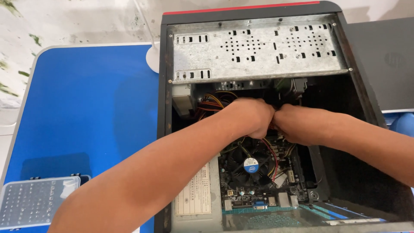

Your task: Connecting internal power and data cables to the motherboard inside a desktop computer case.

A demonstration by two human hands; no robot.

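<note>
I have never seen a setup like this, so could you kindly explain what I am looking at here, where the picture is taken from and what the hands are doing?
There is no machine at work: this is one picture from a camera worn on a person's head, looking down at their own bare arms. In front of them an opened desktop computer case lies on its side on a blue table. Both the left hand and the right hand reach inside, fists close together among a bundle of coloured cables; what exactly they grip is hidden. Below them sit the circuit board and its round cooling fan. At the table's near left corner lies a clear plastic box of small parts. A dark closed laptop lies to the right.
</note>
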